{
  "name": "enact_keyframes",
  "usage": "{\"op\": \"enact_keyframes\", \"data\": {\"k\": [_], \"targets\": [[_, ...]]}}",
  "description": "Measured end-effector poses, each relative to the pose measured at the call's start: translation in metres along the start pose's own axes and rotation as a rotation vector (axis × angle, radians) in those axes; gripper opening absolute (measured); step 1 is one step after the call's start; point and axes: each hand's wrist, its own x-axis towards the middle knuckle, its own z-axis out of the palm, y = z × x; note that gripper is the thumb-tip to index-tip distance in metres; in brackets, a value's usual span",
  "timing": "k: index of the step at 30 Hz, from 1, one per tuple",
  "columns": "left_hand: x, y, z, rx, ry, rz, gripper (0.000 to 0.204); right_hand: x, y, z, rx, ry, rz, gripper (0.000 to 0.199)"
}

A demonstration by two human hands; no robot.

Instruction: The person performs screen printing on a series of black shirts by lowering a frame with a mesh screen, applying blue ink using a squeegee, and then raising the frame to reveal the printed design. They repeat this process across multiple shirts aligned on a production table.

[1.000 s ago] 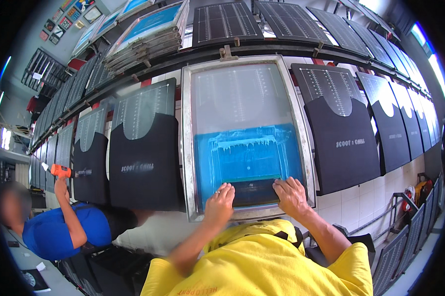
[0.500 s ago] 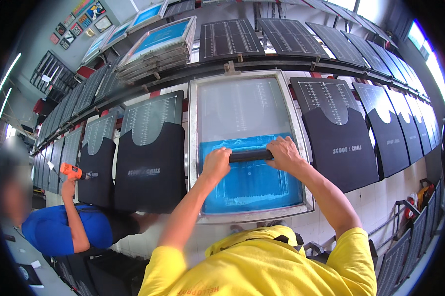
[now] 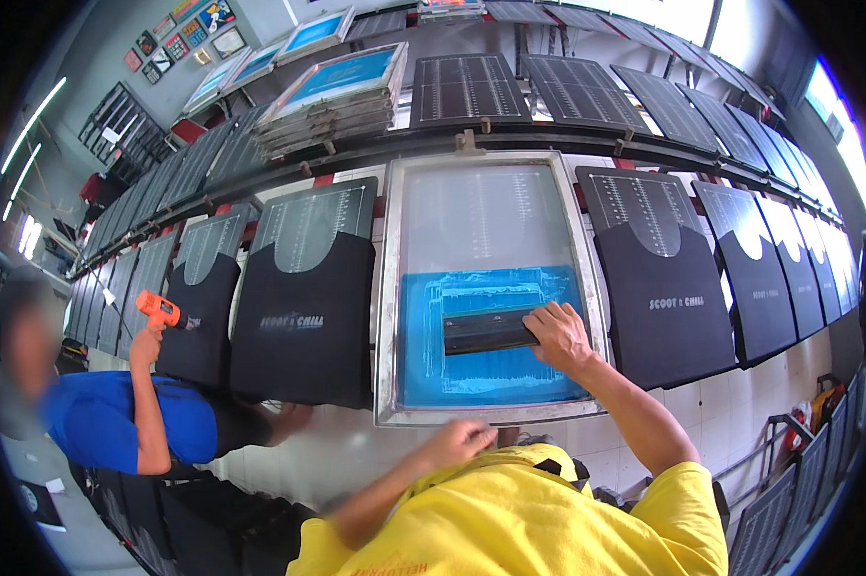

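Note:
A framed printing screen point(image 3: 388, 288) with a pale upper mesh and a blue lower stencil lies before me. On the blue area rests a dark squeegee point(image 3: 490, 332), tilted so its broad face shows. My right hand point(image 3: 557, 336) is closed round its right end. Near my waist, just beyond the screen's near edge, my left hand point(image 3: 460, 441) has its fingers curled, slightly blurred, with nothing visible in them. Black shirts with pale prints are stretched on boards either side: one shirt point(image 3: 303, 355) to the left, another shirt point(image 3: 668, 322) to the right.
At left, a person in a blue top point(image 3: 178, 422) holds an orange heat gun or drill-shaped tool point(image 3: 157, 309) over a black shirt. Stacked screens point(image 3: 332, 125) stand on the far row of boards beyond a dark rail point(image 3: 605, 149). A rack point(image 3: 788, 490) is at lower right.
My left hand has let go of the squeegee and drawn back to my waist. My right hand has moved the squeegee slightly nearer and tipped it. The view has shifted a little.

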Motion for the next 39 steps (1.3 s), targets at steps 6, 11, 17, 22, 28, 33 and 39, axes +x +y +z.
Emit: {"op": "enact_keyframes", "data": {"k": [6,11,17,22,28,33,39], "targets": [[0.014,-0.066,0.052,-0.372,-0.093,-0.372,0.058,0.018,0.016,-0.005,0.081,0.066,0.060,0.028],[0.017,-0.082,0.062,-0.544,-0.044,-0.344,0.061,0.047,0.043,0.000,0.090,0.093,0.114,0.021],[0.015,-0.079,0.065,-0.406,0.062,-0.247,0.056,0.068,0.049,0.010,0.118,0.041,0.105,0.017],[0.011,-0.073,0.061,-0.382,0.047,-0.237,0.050,0.075,0.049,0.015,0.087,-0.012,0.122,0.019],[0.015,-0.078,0.059,-0.397,0.034,-0.278,0.048,0.067,0.049,0.022,0.059,-0.007,0.082,0.025],[0.018,-0.102,0.064,-0.397,0.025,-0.254,0.043,0.011,0.000,0.006,0.009,-0.073,0.011,0.031],[0.022,-0.101,0.063,-0.309,0.015,-0.267,0.039,-0.071,-0.065,0.000,-0.033,-0.138,0.046,0.055]]}}
